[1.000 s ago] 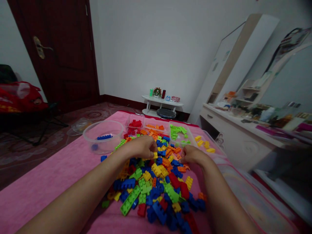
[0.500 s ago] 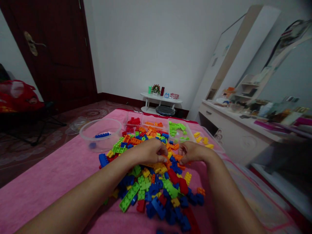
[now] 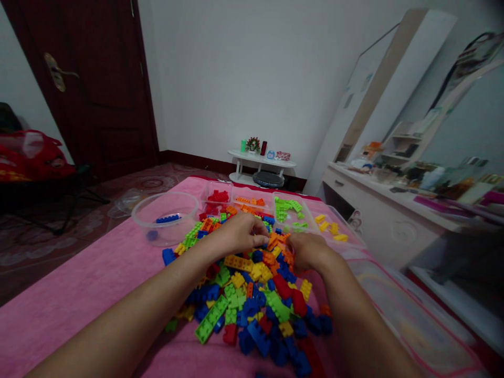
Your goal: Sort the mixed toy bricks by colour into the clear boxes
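Observation:
A heap of toy building bricks (image 3: 240, 302) in red, blue, green, yellow and orange lies on the pink cloth. Over its far middle is my left hand (image 3: 244, 233), fingers curled with thumb and index close together; anything between them is hidden. My right hand (image 3: 309, 250) bends down at the heap's right side, closed, its fingertips hidden against orange bricks (image 3: 279, 240). Between and below the hands lie a long yellow brick (image 3: 238, 262) and more orange and yellow pieces.
A round clear tub (image 3: 165, 244) holds a blue brick. Behind the heap stand clear boxes with red bricks (image 3: 218, 196), orange bricks (image 3: 246, 201), green bricks (image 3: 287, 207) and yellow bricks (image 3: 334, 229). A clear plastic lid (image 3: 409, 310) lies at right.
My left hand has lifted slightly up and left, uncovering the long yellow brick. The right hand has turned downward and moved slightly right among the orange bricks.

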`<state>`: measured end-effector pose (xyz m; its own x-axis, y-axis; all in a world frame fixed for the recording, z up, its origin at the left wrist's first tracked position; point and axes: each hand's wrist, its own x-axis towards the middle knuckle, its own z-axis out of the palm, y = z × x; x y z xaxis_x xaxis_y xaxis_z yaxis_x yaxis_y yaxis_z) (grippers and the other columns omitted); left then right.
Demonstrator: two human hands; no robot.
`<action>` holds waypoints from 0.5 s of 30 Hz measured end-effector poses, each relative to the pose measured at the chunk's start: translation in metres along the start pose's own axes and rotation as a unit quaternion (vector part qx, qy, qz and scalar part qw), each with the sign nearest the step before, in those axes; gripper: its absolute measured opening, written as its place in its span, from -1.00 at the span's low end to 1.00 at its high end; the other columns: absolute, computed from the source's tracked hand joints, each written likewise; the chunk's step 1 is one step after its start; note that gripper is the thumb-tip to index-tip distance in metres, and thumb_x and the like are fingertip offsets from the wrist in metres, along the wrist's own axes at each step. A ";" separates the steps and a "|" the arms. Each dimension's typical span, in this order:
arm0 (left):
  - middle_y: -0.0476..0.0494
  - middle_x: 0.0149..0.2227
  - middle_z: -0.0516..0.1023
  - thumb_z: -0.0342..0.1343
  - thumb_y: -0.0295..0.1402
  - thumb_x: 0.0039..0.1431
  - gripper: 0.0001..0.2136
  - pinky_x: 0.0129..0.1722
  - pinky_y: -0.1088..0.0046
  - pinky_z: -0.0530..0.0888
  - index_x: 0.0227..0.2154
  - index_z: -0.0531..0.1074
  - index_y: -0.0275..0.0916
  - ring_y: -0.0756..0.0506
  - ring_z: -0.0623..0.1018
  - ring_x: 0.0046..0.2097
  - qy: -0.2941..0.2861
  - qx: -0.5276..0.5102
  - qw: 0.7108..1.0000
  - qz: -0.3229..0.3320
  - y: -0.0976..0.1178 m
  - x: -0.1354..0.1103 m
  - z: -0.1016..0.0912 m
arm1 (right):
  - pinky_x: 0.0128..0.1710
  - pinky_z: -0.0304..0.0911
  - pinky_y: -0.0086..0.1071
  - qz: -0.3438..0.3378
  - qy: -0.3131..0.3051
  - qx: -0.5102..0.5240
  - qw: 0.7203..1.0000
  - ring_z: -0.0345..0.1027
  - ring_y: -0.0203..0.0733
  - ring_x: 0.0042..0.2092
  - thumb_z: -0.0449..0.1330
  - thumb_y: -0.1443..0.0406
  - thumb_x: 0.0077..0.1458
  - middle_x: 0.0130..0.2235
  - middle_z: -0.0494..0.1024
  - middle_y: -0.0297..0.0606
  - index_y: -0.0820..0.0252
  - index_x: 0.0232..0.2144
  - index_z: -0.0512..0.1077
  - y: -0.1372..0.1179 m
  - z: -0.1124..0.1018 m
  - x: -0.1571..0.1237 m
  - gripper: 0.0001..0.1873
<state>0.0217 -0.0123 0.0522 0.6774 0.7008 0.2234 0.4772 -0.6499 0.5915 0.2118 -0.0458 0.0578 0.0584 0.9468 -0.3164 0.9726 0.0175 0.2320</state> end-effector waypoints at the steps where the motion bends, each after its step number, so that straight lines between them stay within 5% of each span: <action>1: -0.06 -0.44 0.59 0.10 -0.34 0.05 -0.80 -0.47 0.56 0.31 -0.33 0.57 -0.28 -0.01 0.50 -0.43 0.001 -0.009 1.000 0.003 -0.001 0.001 0.000 | -0.32 0.24 -0.31 0.004 0.001 -0.003 1.000 0.44 0.02 -0.17 0.37 0.40 -0.44 -0.24 0.55 -0.18 0.11 -0.29 0.48 -0.001 0.000 0.000 -0.50; 7: -0.10 -0.38 0.60 0.08 -0.35 0.08 -0.78 -0.41 0.55 0.36 -0.29 0.56 -0.31 -0.05 0.53 -0.38 -0.019 -0.017 1.000 -0.006 -0.002 0.002 0.003 | -0.32 0.26 -0.30 0.023 0.012 0.000 1.000 0.45 0.00 -0.26 0.38 0.42 -0.46 -0.37 0.54 -0.18 0.16 -0.46 0.48 0.000 0.006 0.007 -0.65; 12: -0.14 -0.17 0.58 0.11 -0.38 0.07 -0.75 -0.13 0.49 0.37 -0.17 0.52 -0.23 -0.11 0.52 -0.15 -0.051 0.064 0.993 0.089 -0.001 0.001 0.025 | -0.37 0.23 -0.33 0.006 0.010 0.016 1.000 0.43 -0.02 -0.27 0.39 0.29 -0.48 -0.33 0.53 -0.19 0.15 -0.42 0.48 0.009 0.007 0.008 -0.61; 15: -0.19 -0.19 0.57 0.10 -0.44 0.03 -0.74 -0.16 0.44 0.38 -0.18 0.52 -0.24 -0.14 0.51 -0.16 -0.069 0.150 0.979 0.116 -0.004 0.001 0.039 | -0.41 0.17 -0.37 0.007 0.050 0.042 0.998 0.42 -0.06 -0.28 0.36 0.24 -0.42 -0.31 0.53 -0.22 0.14 -0.33 0.48 0.021 0.003 0.004 -0.56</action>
<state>0.0425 -0.0203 0.0199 0.8466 0.4906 0.2066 0.4299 -0.8590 0.2781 0.2327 -0.0425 0.0586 0.0524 0.9744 -0.2188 0.9876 -0.0181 0.1559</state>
